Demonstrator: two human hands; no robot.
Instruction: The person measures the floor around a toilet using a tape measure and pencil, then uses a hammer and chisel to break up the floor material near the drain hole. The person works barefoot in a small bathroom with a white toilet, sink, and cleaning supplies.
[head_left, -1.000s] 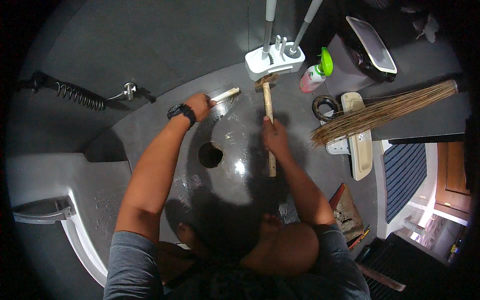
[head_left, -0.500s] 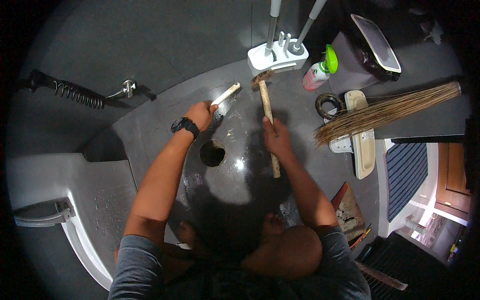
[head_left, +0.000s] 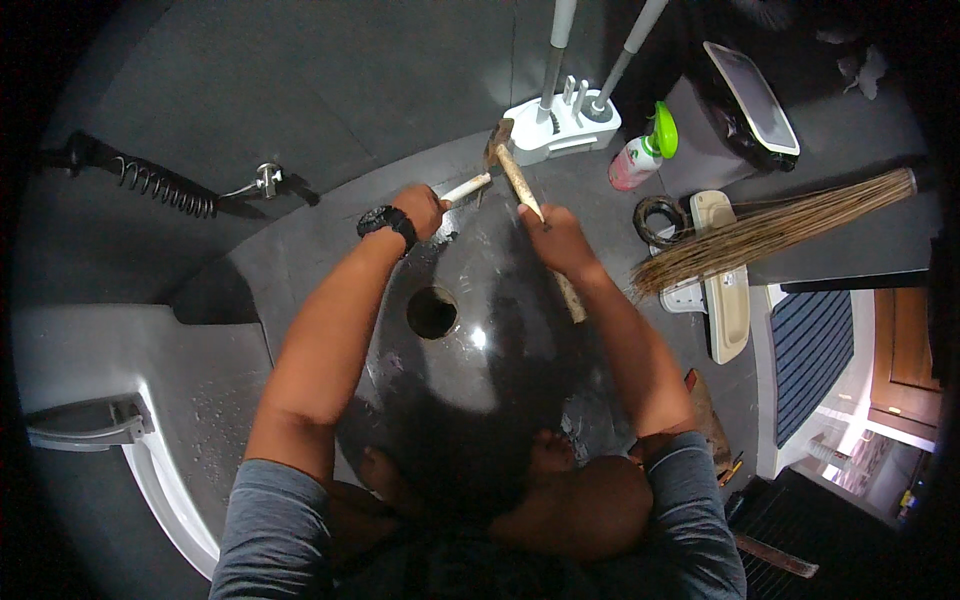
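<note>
My left hand (head_left: 420,211), with a black watch at its wrist, is closed round a short white rod-shaped tool handle (head_left: 467,187). Its upper end sticks out up and to the right; the lower end is hidden, so I cannot tell its kind. In my right hand (head_left: 556,238) is a hammer (head_left: 519,183) with a pale wooden handle, gripped around the middle. The rusty head is close to the tip of the white handle; contact is unclear. Below both hands, a round hole (head_left: 432,312) opens in the wet grey floor (head_left: 450,375).
A white brush holder (head_left: 562,130) with two upright poles stands behind the hammer. To the right are a spray bottle (head_left: 640,155), a lidded bin (head_left: 705,135), a stick broom (head_left: 770,230), a ring of dark tape (head_left: 660,220) and a cream lid (head_left: 727,315). A hose (head_left: 165,188) hangs at left.
The hammer head has swung left, tilting its handle, and is now closer to the white handle's end. My left hand has shifted slightly right and up with the white tool.
</note>
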